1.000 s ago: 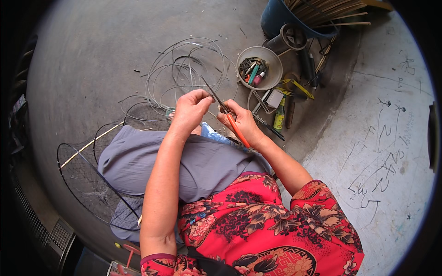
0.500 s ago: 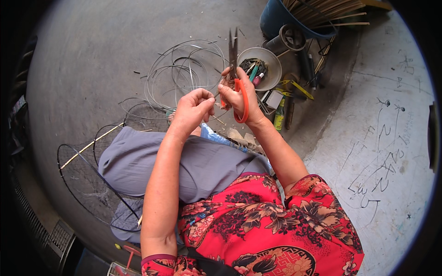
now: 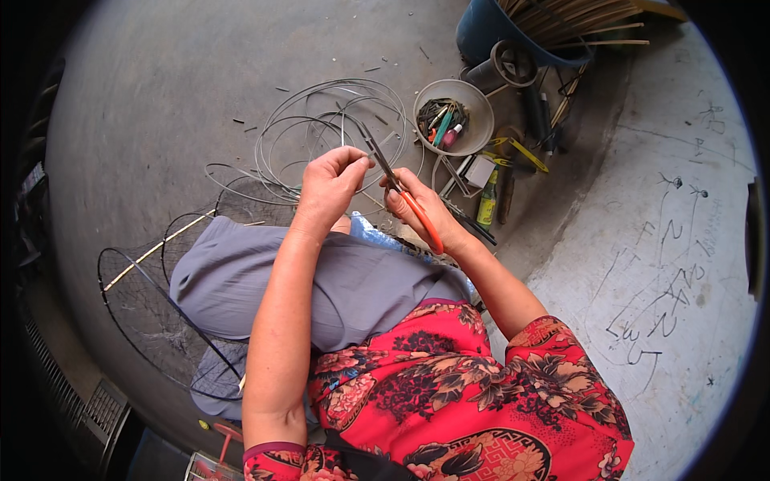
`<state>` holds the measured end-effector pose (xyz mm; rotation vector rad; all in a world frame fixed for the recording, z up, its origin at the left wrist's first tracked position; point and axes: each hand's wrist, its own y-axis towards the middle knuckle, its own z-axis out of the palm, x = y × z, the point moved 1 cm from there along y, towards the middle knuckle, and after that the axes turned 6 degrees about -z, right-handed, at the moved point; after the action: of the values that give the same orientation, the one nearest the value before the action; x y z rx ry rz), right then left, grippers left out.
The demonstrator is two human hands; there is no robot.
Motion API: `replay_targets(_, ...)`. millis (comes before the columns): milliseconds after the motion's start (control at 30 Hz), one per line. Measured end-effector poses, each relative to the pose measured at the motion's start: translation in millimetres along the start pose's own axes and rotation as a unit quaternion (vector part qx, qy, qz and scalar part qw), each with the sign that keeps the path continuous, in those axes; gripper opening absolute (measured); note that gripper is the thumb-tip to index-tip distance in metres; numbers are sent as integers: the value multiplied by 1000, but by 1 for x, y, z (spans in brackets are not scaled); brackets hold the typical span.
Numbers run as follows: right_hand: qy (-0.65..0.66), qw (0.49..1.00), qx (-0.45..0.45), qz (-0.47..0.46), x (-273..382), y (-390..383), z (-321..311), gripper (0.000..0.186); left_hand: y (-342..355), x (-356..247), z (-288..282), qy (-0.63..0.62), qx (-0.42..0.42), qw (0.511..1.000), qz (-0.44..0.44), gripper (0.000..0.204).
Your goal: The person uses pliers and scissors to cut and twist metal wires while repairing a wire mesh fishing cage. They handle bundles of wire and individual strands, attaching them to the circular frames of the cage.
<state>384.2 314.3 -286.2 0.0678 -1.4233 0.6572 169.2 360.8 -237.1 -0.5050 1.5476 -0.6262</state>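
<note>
My right hand (image 3: 420, 205) is closed round a pair of scissors (image 3: 425, 222) with orange handles and dark blades. The blades slant up and to the left, their tips just above the fingers of my left hand (image 3: 330, 181). That hand is closed in a pinch, thumb against fingers. Whatever small thing it holds is too small to make out. Behind both hands, loose coils of thin wire or strip (image 3: 277, 128) lie on the floor. A dark net on hoops (image 3: 132, 321) spreads beside my grey-clothed leg (image 3: 241, 268).
Beyond my right hand a round bowl (image 3: 487, 120) holds small tools and dark scraps. Near it lie a yellow-green bottle (image 3: 487, 204), a white box (image 3: 480, 171) and a yellow tool (image 3: 525, 154). A blue bucket (image 3: 475, 36) of wooden strips stands at the far right.
The scissors have swung from pointing straight up to slanting left over my left hand, and their blades look closer together. My right hand has come lower. My left hand has barely moved.
</note>
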Motion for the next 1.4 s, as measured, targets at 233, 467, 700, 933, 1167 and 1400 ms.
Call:
replay_targets(233, -145, 989, -5, -27, 17, 2, 3, 63, -4, -1, 0, 35, -9, 999, -4, 15)
replay_targets(467, -99, 995, 0, -24, 15, 2, 4, 62, -2, 1, -1, 34, -3, 999, 9, 16)
replay_targets(700, -118, 991, -53, -28, 4, -5, 9, 59, 3, 10, -2, 51, 7, 999, -10, 15)
replay_targets(933, -102, 988, -105, -42, -8, -12, 19, 44, 4, 11, 0, 71, 18, 997, -13, 15)
replay_targets(1167, 112, 978, -165, -58, 18, 38, 11, 30, -7, 1, 8, 26, 31, 998, -46, 17)
replay_targets(1400, 192, 963, -181, -61, 38, 39, -14, 37, -6, -6, 4, 40, 25, 998, -36, 15)
